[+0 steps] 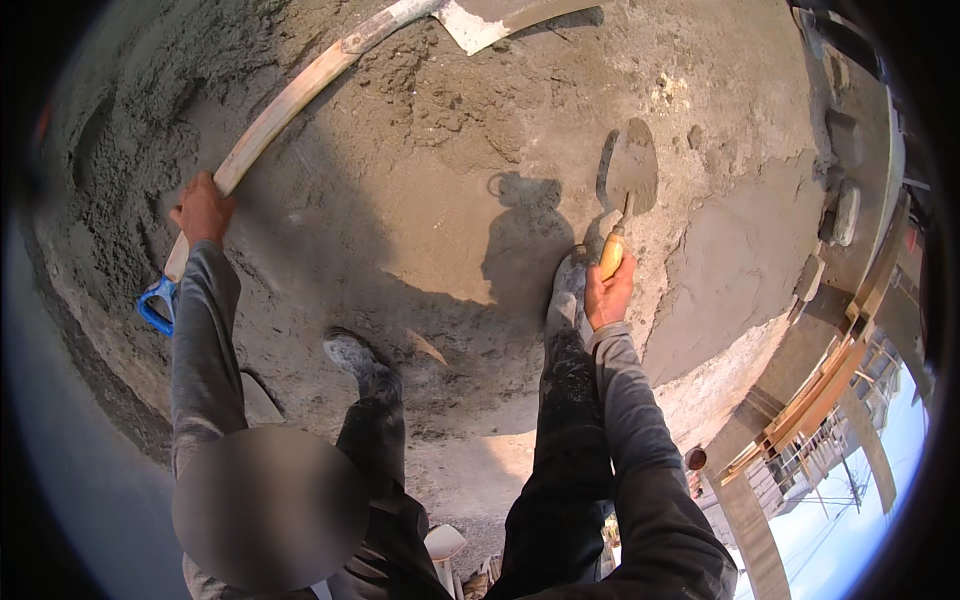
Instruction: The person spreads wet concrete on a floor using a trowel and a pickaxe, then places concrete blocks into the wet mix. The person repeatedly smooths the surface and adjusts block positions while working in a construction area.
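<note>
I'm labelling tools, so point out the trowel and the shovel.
Trowel (634, 172), head view: on the blade.
Shovel (284, 115), head view: on the wooden shaft.

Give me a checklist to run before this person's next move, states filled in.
1. Left hand gripping the shovel by its wooden shaft: ok.
2. Right hand closed round the handle of the trowel: ok.
3. Trowel and shovel apart: ok.
4. Right boot off the smooth grey patch at the right: ok.
5. Shovel blade fully in view: not ok, cut by the upper edge.
6. Trowel loaded with mortar: cannot tell.
</note>
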Action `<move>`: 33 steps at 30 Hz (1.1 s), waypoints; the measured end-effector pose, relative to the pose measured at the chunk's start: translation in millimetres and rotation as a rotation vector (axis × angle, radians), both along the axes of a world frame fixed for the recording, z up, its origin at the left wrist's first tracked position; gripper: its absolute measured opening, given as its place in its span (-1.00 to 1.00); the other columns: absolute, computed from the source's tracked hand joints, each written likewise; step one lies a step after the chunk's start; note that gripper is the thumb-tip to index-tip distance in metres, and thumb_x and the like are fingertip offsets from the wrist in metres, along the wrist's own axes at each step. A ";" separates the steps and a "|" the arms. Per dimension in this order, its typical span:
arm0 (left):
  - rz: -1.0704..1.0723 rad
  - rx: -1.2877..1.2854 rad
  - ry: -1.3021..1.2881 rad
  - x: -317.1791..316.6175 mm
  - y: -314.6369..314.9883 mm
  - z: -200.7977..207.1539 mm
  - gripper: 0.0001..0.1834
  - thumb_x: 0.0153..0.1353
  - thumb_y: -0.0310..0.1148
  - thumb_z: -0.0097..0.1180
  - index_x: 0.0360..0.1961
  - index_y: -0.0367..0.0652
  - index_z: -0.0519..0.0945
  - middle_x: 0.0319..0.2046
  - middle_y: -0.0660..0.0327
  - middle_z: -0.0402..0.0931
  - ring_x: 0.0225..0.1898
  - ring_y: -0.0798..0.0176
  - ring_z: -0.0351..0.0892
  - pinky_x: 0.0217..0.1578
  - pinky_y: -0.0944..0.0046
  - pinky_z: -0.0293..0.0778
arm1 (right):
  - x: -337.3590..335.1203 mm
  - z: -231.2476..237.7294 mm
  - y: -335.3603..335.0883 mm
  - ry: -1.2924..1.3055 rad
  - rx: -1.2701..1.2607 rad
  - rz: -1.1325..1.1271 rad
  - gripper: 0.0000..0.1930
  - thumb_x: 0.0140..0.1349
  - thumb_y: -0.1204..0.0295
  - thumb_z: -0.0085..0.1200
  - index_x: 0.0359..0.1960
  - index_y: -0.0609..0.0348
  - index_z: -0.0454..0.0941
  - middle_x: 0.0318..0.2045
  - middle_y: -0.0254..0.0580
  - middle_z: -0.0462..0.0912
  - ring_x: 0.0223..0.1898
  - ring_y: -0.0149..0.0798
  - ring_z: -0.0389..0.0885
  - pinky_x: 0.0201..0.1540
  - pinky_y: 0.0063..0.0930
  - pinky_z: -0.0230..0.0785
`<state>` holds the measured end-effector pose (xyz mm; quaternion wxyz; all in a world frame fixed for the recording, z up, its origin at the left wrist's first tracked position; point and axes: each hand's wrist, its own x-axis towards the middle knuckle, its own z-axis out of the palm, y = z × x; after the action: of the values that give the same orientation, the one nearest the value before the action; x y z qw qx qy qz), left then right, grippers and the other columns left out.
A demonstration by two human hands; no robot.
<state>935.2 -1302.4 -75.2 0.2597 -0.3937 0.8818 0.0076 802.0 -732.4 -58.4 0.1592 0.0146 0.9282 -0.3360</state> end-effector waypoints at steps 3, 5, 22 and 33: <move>-0.004 0.265 0.072 20.2 -0.3 15.4 -0.61 -0.05 -0.34 0.24 -0.15 -0.17 0.49 -0.28 0.01 0.58 -0.28 -0.04 0.58 -0.23 0.04 0.45 | 30.4 15.0 94.6 -0.383 -0.055 -0.390 -0.55 0.12 0.50 0.06 0.06 0.30 0.27 -0.25 -0.02 0.52 -0.28 -0.18 0.54 -0.18 -0.33 0.44; 0.064 0.471 0.193 18.4 36.6 53.7 -0.60 -0.09 -0.33 0.21 -0.18 -0.24 0.50 -0.45 -0.06 0.57 -0.47 -0.07 0.58 -0.34 0.04 0.46 | 52.5 18.4 171.7 -0.442 0.231 -0.148 -0.47 0.16 0.42 0.11 0.13 0.37 0.24 -0.18 0.04 0.49 -0.19 -0.14 0.52 -0.12 -0.35 0.42; 0.443 0.408 0.088 235.2 425.4 503.4 -0.30 -0.07 -0.02 0.26 0.05 -0.22 0.44 0.01 -0.02 0.43 0.15 -0.01 0.32 0.12 -0.08 0.19 | 106.0 233.2 -144.9 -1.011 -0.556 -0.587 -0.66 0.19 0.27 0.18 -0.17 0.09 0.29 -0.52 -0.25 0.43 -0.60 -0.29 0.49 -0.60 -0.40 0.38; 1.346 -0.166 -0.629 444.9 754.9 595.3 -0.39 0.17 0.10 0.10 0.14 -0.03 0.45 0.00 -0.01 0.45 0.08 -0.07 0.35 0.13 -0.09 0.20 | 225.0 169.3 8.7 -1.052 -0.154 -0.280 -0.72 0.16 0.35 0.13 -0.23 0.16 0.30 -0.59 -0.18 0.43 -0.71 -0.25 0.48 -0.72 -0.32 0.36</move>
<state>1380.0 -547.5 520.2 0.4084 -0.8501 0.3320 -0.0147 1027.0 -723.8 110.9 0.5562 0.2922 0.6852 -0.3683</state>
